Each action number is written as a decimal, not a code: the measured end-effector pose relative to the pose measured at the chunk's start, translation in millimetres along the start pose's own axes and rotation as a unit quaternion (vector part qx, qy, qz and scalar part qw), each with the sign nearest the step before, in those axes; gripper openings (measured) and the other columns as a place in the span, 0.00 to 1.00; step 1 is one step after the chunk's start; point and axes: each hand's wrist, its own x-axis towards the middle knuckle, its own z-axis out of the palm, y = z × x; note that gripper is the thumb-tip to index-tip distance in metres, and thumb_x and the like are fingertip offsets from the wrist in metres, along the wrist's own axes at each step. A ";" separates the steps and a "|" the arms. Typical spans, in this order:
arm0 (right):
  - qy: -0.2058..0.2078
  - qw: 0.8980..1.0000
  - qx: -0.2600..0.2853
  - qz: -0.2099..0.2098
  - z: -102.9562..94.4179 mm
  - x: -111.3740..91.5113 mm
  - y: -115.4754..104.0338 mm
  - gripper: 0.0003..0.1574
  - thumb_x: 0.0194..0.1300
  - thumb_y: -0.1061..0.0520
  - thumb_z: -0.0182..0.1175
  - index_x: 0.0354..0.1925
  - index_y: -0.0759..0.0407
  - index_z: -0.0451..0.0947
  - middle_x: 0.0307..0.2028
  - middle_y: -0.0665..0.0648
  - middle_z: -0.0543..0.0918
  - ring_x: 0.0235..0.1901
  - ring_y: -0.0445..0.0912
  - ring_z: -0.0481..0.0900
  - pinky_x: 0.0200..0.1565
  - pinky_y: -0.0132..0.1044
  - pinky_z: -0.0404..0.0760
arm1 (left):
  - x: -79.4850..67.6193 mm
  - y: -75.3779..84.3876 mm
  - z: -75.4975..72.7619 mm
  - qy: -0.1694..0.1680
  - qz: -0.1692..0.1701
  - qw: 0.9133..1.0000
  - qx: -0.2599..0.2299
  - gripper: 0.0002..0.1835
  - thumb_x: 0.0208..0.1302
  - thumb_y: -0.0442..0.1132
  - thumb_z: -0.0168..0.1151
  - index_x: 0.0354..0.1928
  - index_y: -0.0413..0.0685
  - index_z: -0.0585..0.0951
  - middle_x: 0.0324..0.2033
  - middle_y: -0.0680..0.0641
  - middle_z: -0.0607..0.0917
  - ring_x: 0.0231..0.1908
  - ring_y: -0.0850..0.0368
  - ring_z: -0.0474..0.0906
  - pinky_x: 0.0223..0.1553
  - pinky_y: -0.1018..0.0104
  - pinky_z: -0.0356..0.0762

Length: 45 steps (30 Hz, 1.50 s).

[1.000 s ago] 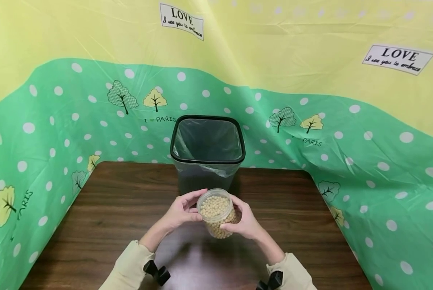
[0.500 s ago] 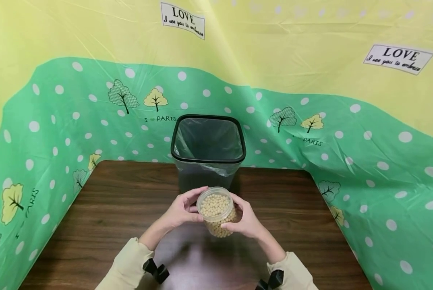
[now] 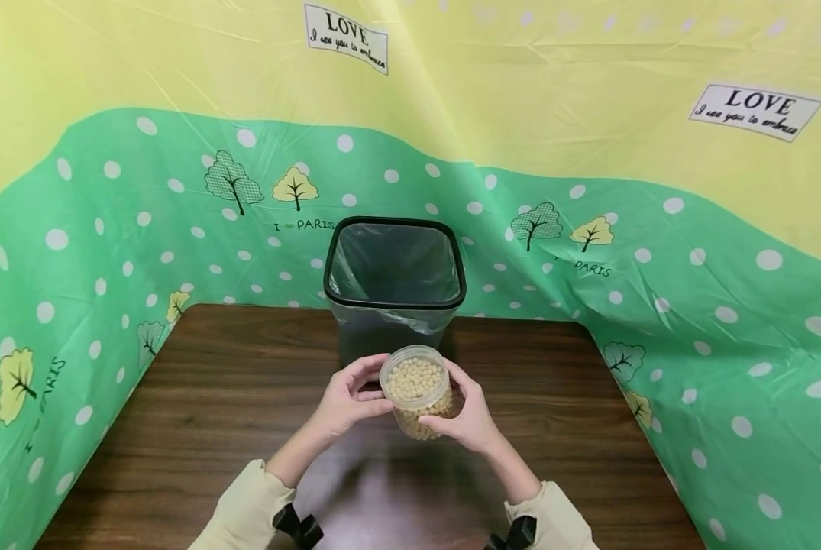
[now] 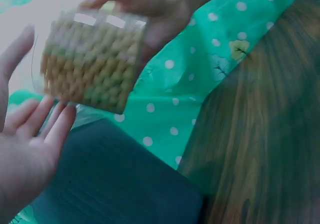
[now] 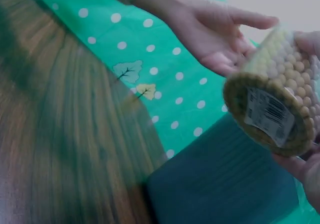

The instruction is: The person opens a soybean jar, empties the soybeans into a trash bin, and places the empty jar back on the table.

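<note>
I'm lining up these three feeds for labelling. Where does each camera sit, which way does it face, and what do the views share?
Head: worn on the head, facing forward and down at the jar of beans, the bin and table; both hands and sleeves show.
Left wrist: looks past the left hand at the jar; right hand above.
Right wrist: looks at the jar's labelled bottom; the left hand shows opposite.
Shared: all show the jar, bin and both hands.

A clear round jar point(image 3: 420, 391) full of small yellow beans is up off the table, tipped toward 1 o'clock.
</note>
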 end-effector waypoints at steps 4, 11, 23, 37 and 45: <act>-0.056 0.997 0.056 0.004 -4.1 -0.9 9.3 0.47 0.43 0.59 0.72 0.59 0.70 0.62 0.47 0.68 0.74 0.45 0.41 0.74 0.46 0.33 0.74 | 4.3 2.1 -7.9 -0.064 0.011 0.998 -0.022 0.42 0.46 0.41 0.72 0.60 0.26 0.62 0.56 0.26 0.66 0.51 0.60 0.73 0.45 0.66 0.76; 0.012 0.998 -0.064 -0.007 3.1 4.0 -7.9 0.51 0.32 0.67 0.74 0.58 0.70 0.64 0.48 0.66 0.76 0.46 0.46 0.74 0.47 0.29 0.72 | 5.3 1.3 2.1 0.017 0.007 1.000 0.000 0.41 0.42 0.37 0.74 0.59 0.29 0.66 0.56 0.29 0.68 0.51 0.60 0.73 0.44 0.66 0.77; 0.088 0.985 -0.144 -0.029 12.8 1.3 -15.4 0.51 0.26 0.66 0.74 0.54 0.75 0.67 0.45 0.69 0.77 0.42 0.54 0.76 0.46 0.25 0.71 | 10.0 -0.9 8.0 0.116 0.024 0.992 0.044 0.36 0.41 0.25 0.71 0.57 0.32 0.69 0.55 0.34 0.72 0.51 0.59 0.72 0.46 0.66 0.76; 0.094 0.986 -0.141 -0.012 -1.0 -9.2 -1.7 0.53 0.27 0.65 0.75 0.56 0.72 0.66 0.50 0.68 0.75 0.47 0.50 0.74 0.49 0.23 0.69 | -11.8 -4.0 -43.3 0.174 0.011 0.977 0.123 0.36 0.40 0.20 0.69 0.57 0.32 0.70 0.53 0.34 0.73 0.46 0.68 0.73 0.46 0.72 0.75; 0.093 0.984 -0.154 -0.007 -5.0 -14.7 -5.7 0.52 0.26 0.66 0.75 0.55 0.74 0.66 0.48 0.70 0.76 0.45 0.52 0.75 0.47 0.22 0.70 | -39.9 -12.1 -67.2 0.190 -0.078 0.956 0.207 0.37 0.40 0.25 0.71 0.58 0.31 0.68 0.50 0.33 0.74 0.49 0.48 0.73 0.48 0.62 0.75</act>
